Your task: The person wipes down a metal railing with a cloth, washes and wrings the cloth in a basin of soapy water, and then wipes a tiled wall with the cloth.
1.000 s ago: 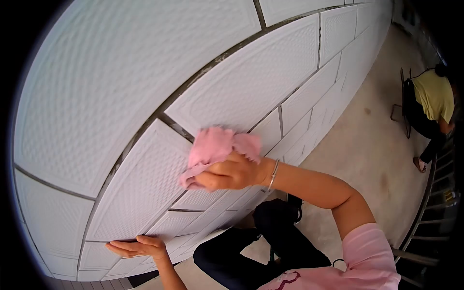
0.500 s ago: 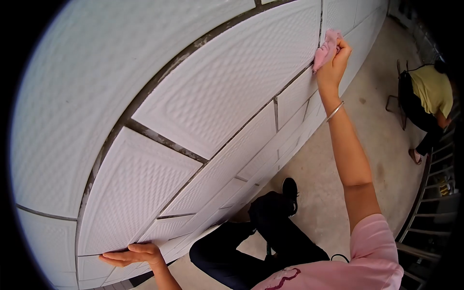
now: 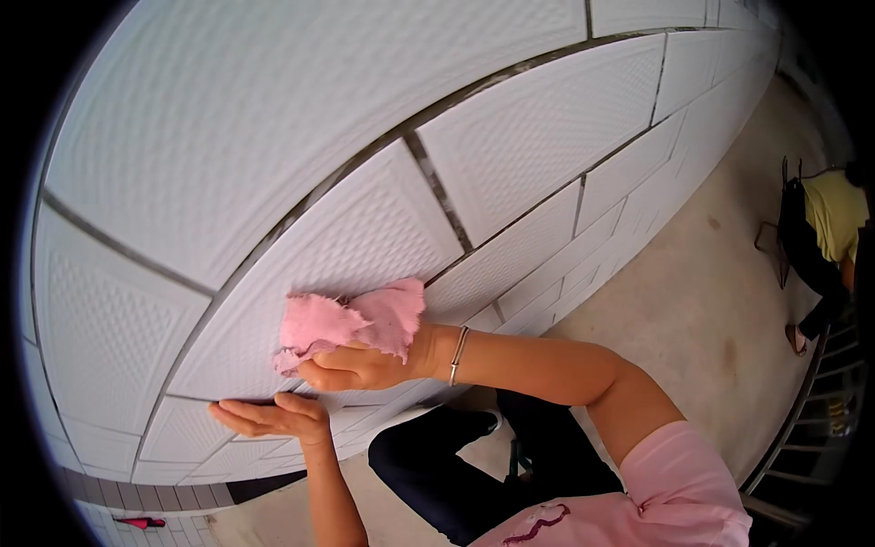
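Observation:
A ragged pink cloth (image 3: 392,314) is bunched in my right hand (image 3: 360,366), its torn edges lying over a white textured wall panel (image 3: 351,237). The fingers are curled round the cloth's lower part, and a silver bangle circles that wrist. Just below and to the left, my left hand (image 3: 273,417) is open, its fingers stretched flat and close together along the wall. Whether its palm presses on the surface cannot be seen fully. Dark joints (image 3: 437,191) run between the panels.
On the right, a person in a yellow top (image 3: 834,219) is by a dark chair (image 3: 775,242) on the concrete floor (image 3: 679,301). A metal railing (image 3: 807,438) curves along the lower right. A small red item (image 3: 141,522) lies at the lower left.
My right hand has come from the upper right of the wall down and left, close to my left hand, still with the cloth. The view has shifted, showing more wall at left.

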{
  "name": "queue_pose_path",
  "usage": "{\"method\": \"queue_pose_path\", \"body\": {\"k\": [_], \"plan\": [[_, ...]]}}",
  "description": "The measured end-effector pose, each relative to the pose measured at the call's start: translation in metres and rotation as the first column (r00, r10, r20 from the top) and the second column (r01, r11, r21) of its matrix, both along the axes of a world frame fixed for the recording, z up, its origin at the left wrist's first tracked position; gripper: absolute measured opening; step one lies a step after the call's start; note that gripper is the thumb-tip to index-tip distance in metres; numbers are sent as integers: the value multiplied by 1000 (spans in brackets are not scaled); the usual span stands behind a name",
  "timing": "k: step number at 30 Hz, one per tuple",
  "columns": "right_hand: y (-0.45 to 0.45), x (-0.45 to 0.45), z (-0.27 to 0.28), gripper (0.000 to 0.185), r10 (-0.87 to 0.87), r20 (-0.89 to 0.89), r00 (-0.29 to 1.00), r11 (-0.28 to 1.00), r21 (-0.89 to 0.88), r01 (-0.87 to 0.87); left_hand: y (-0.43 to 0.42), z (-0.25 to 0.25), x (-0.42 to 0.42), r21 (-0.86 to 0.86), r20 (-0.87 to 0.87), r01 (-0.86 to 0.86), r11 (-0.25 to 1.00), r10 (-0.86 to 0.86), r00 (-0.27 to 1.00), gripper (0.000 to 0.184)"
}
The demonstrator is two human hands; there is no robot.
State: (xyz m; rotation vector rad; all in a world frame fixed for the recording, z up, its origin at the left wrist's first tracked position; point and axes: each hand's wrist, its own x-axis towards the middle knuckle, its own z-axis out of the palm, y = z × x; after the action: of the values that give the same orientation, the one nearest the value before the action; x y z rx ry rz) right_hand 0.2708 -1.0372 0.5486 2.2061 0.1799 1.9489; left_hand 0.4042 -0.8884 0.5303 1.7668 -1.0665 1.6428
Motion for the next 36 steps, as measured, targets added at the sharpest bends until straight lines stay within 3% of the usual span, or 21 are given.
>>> {"method": "queue_pose_path", "body": {"k": [3,5,6,8,10,12,14,17,19,20,21,23,25,26,27,29,30,31,32,33,36], "plan": [[18,14,-8,7,139,-38,990,990,4,-139,1,-5,6,-42,-31,11,999,-13,999,64],[22,-2,-15,7,238,-293,926,965,180,-191,4,-4,7,-17,-36,5,1000,-6,999,64],[19,5,-31,3,177,-259,950,984,75,-163,5,-4,7,-14,-28,10,1000,-10,1000,64],[12,-10,-68,7,161,-378,912,985,123,-123,5,-2,6,-6,-12,29,1000,-29,999,64],[3,-46,-84,8,227,-683,694,951,309,-6,4,-2,7,-7,6,27,1000,-27,1000,64],[-32,-56,-171,7,60,-492,869,998,12,-62,6,-4,10,0,17,21,1000,-21,1000,64],[-48,-109,-175,3,-32,-727,686,991,68,119,5,-4,11,-9,22,12,1000,-12,1000,63],[-61,-170,-198,9,-147,-795,589,942,69,328,5,-3,9,-16,8,21,1000,-21,1000,61],[-59,-198,-186,8,310,-826,470,609,552,570,7,-1,2,-19,-26,46,999,-47,999,59],[-42,-200,-155,7,432,-758,489,449,651,612,9,2,-7,-17,-105,84,996,-86,991,58],[-23,-201,-133,7,440,-761,477,443,646,622,12,3,-17,-16,-180,123,992,-124,976,57],[7,-196,-99,8,646,-343,682,71,916,394,17,-6,-52,-66,-354,393,917,-390,850,52],[37,-189,-74,11,685,-231,690,23,955,297,33,-30,-94,-22,-666,647,762,-494,559,47],[51,-184,-67,14,714,-113,691,-29,981,190,37,-40,-115,-117,-772,825,553,-573,275,47],[65,-177,-62,14,719,-106,686,-39,981,193,40,-56,-133,-185,-812,882,433,-573,111,44],[83,-164,-59,24,735,263,626,-236,963,-127,50,-73,-168,-538,-820,775,331,-418,-390,34],[83,-167,-59,32,758,284,587,-306,950,-64,54,-89,-170,-535,-824,772,343,-413,-388,34],[82,-170,-65,32,761,290,581,-315,947,-59,56,-109,-170,-729,-684,566,385,-376,-625,29],[78,-171,-73,34,717,-97,691,22,993,116,58,-119,-170,-848,-473,308,430,-357,-805,24],[73,-173,-83,36,533,-456,712,332,887,320,61,-120,-166,-854,-426,206,478,-413,-805,17],[50,-191,-128,35,364,-630,686,489,756,434,73,-103,-136,-805,-511,123,581,-572,-642,17]]}}
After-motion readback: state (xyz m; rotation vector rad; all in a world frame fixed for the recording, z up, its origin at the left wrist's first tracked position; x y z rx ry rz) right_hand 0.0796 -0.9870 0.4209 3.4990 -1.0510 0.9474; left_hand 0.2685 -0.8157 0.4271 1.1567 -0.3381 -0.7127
